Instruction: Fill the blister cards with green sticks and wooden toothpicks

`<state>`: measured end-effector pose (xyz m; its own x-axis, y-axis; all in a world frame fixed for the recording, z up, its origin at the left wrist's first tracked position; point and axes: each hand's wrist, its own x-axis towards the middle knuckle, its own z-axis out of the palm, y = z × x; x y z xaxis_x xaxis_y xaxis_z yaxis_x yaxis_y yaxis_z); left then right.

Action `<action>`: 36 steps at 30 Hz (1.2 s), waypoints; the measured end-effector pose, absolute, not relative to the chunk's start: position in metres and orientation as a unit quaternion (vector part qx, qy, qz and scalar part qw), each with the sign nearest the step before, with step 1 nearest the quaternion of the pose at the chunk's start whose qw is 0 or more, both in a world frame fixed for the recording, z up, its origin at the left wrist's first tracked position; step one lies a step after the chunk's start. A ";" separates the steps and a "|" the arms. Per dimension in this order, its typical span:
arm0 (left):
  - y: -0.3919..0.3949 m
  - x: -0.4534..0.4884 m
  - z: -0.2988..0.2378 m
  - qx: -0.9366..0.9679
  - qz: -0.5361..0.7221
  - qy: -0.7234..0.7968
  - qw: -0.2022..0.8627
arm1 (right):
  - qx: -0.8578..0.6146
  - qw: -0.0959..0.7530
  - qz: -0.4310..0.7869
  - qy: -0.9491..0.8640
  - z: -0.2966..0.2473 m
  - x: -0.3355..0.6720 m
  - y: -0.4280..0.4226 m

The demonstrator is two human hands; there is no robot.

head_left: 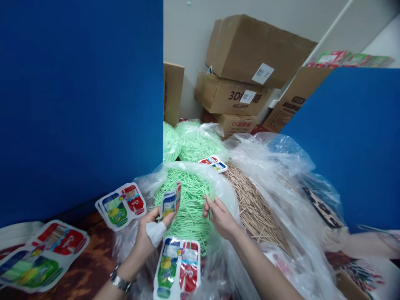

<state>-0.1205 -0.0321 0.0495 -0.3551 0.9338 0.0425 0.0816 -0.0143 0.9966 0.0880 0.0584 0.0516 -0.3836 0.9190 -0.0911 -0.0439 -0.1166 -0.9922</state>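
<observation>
My left hand (149,228), with a white bandage on the thumb and a watch on the wrist, is closed on a printed bottle-shaped pouch (171,201) held upright. My right hand (218,214) pinches a few green sticks at the edge of a clear bag of green sticks (187,200). Another printed pouch (176,268) lies just below my hands. A bag of tan sticks (253,204) sits to the right of the green ones.
More printed pouches lie at the left (121,205) (40,254) and one on top of the bags (214,163). Blue partition panels (78,104) (353,137) stand on both sides. Cardboard boxes (250,62) are stacked at the back behind more green stick bags (196,141).
</observation>
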 end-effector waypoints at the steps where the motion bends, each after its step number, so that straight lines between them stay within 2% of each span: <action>1: -0.033 -0.118 0.050 0.430 0.564 0.589 0.388 | -0.391 0.393 0.667 -0.499 0.056 0.086 0.058; 3: -0.034 -0.113 0.049 0.442 0.550 0.587 0.396 | -0.368 0.406 0.711 -0.440 0.068 0.082 0.057; 6: -0.037 -0.107 0.044 0.480 0.531 0.610 0.339 | -0.341 0.439 0.718 -0.419 0.088 0.076 0.053; 12: -0.037 -0.093 0.043 0.597 0.496 0.598 0.201 | -0.301 0.552 0.602 -0.493 0.123 0.058 0.037; 16: -0.036 -0.086 0.051 0.628 0.491 0.582 0.159 | -0.283 0.575 0.551 -0.534 0.130 0.043 0.026; 27: -0.038 -0.080 0.058 0.624 0.503 0.578 0.155 | -0.368 0.518 0.367 -0.680 0.114 0.031 0.013; 36: -0.035 -0.083 0.066 0.639 0.514 0.552 0.147 | -0.405 0.454 0.350 -0.712 0.092 0.039 0.014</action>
